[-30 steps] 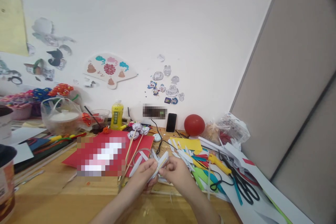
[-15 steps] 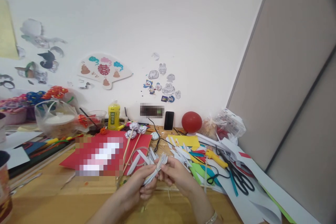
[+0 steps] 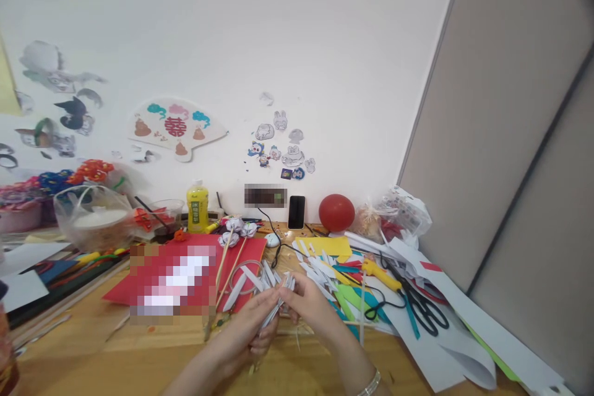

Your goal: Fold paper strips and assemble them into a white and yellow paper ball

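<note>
Near the front of the table, my left hand (image 3: 260, 322) is closed around a bundle of folded white paper strips (image 3: 273, 312). My right hand (image 3: 307, 298) pinches the same bundle from the other side, its fingers near the upper ends of the strips. A thin pale strand hangs below the hands. Just behind them lie more loose white paper strips (image 3: 266, 275) and a ring of wire or tape (image 3: 245, 275). White paper flowers (image 3: 232, 230) on wooden sticks rest on a red sheet (image 3: 185, 247) to the left.
On the right lie black-handled scissors (image 3: 424, 306), a yellow glue gun (image 3: 381, 273) with its cord, coloured paper strips and large white sheets (image 3: 431, 352). Along the wall stand a yellow bottle (image 3: 197, 207), a phone (image 3: 297, 213) and a red balloon (image 3: 336, 213).
The view has shifted slightly right. My right hand has moved a little over the top of the bundle, and both hands stay on it.
</note>
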A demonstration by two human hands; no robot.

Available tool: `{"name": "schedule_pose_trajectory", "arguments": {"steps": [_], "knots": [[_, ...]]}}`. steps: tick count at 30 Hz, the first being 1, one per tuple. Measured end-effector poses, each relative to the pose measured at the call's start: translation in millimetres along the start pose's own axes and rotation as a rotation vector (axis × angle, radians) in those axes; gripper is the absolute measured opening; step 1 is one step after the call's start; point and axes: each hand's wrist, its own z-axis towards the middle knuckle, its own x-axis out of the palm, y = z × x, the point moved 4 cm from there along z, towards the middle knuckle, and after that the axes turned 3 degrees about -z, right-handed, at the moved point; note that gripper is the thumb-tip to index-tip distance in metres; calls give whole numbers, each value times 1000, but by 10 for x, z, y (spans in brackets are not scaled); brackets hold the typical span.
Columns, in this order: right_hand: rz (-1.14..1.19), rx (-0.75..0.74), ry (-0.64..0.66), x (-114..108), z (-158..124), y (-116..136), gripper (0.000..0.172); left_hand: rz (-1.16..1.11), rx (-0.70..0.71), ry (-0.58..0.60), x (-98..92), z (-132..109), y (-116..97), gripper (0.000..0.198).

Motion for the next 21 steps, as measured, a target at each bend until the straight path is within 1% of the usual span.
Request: {"name": "schedule_pose_trajectory", "arguments": {"steps": [4, 7, 13, 17, 21], "knots": [[5, -26, -78, 14, 4, -10, 32, -43, 27, -53, -9, 20, 29, 36], [34, -26, -94, 37, 11, -20, 32, -55, 26, -50, -12, 27, 43, 35], [3, -16, -88, 31, -4, -16, 30, -9, 18, -34, 32, 1, -3, 34], [-18, -30, -71, -4, -25, 18, 23, 41, 63, -35, 63, -10, -37, 32], [17, -53, -50, 1, -39, 65, 17, 15, 70, -44, 78, -11, -37, 31]]}}
